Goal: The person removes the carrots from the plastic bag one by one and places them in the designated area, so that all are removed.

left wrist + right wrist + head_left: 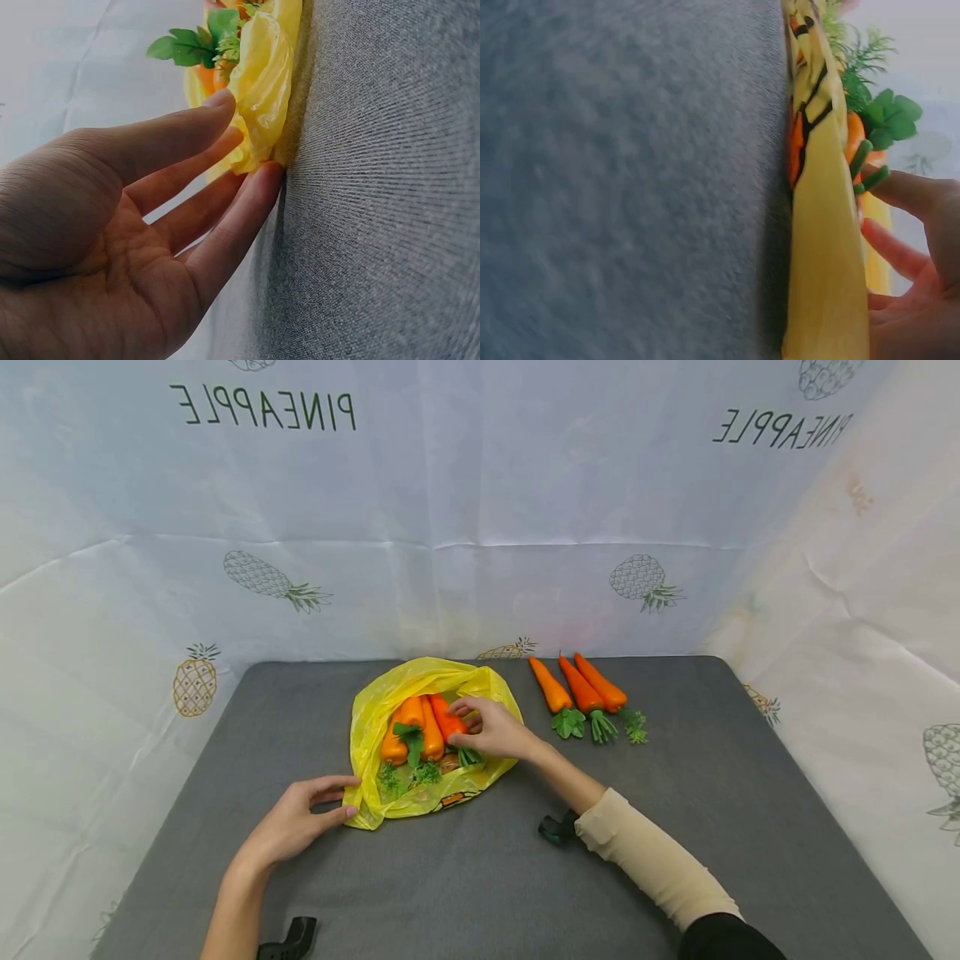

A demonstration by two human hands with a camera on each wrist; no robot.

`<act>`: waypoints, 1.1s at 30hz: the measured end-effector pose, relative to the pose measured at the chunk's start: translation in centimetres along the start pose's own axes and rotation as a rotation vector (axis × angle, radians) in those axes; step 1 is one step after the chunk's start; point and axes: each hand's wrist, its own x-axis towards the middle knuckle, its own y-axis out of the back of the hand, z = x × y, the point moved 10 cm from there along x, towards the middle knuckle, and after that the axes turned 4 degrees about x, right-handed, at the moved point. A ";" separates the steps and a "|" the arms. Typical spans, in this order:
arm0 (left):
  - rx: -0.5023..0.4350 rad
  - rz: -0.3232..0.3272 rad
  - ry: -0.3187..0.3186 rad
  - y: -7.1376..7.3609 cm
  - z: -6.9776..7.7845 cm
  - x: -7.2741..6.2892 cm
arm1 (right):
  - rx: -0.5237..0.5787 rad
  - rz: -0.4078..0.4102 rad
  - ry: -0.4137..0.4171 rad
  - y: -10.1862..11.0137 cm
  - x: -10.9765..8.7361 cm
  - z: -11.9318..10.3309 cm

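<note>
A yellow plastic bag lies with its mouth toward me, several orange toy carrots with green tops inside. At its left front corner my left hand holds the bag's edge between thumb and fingers; the left wrist view shows the crumpled yellow film at the fingertips. My right hand reaches into the mouth and grips a red-orange carrot near its green stems, thumb and fingers on either side. In the right wrist view the cut green stems stick out beside the right hand.
Three more carrots lie side by side at the back right of the grey table, green tops toward me. Behind the table hangs a white cloth printed with pineapples. Black wrist devices sit near both forearms.
</note>
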 end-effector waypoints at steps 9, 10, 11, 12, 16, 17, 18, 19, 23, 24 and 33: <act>-0.001 -0.014 -0.001 0.0 0.2 0.0 | -0.056 0.016 -0.016 -0.5 -0.3 0.2; -0.003 -0.016 -0.001 0.0 0.2 0.0 | -0.054 0.015 -0.018 -0.5 -0.4 0.1; -0.005 -0.018 -0.001 0.0 0.2 0.0 | -0.054 0.014 -0.019 -0.5 -0.5 0.0; -0.007 -0.020 0.003 0.0 0.1 0.0 | -0.056 0.011 -0.019 -0.6 -0.5 -0.1; -0.013 -0.025 0.019 -0.1 0.0 0.0 | -0.074 0.000 -0.024 -0.7 -0.5 -0.2; -0.013 -0.026 0.019 -0.2 -0.1 0.0 | -0.081 -0.003 -0.028 -0.7 -0.5 -0.2; -0.011 -0.028 0.020 -0.2 -0.1 0.0 | -0.085 -0.006 -0.034 -0.7 -0.4 -0.1; -0.009 -0.027 0.019 -0.1 -0.1 0.0 | -0.086 -0.008 -0.040 -0.8 -0.4 0.0; -0.008 -0.026 0.020 -0.1 -0.1 -0.1 | -0.073 -0.009 -0.058 -0.8 -0.4 0.2; -0.008 -0.027 0.021 -0.1 -0.1 -0.1 | -0.067 -0.010 -0.062 -0.8 -0.4 0.3; -0.005 -0.022 0.018 -0.2 0.1 0.0 | -0.066 -0.008 -0.097 -0.6 -0.6 0.5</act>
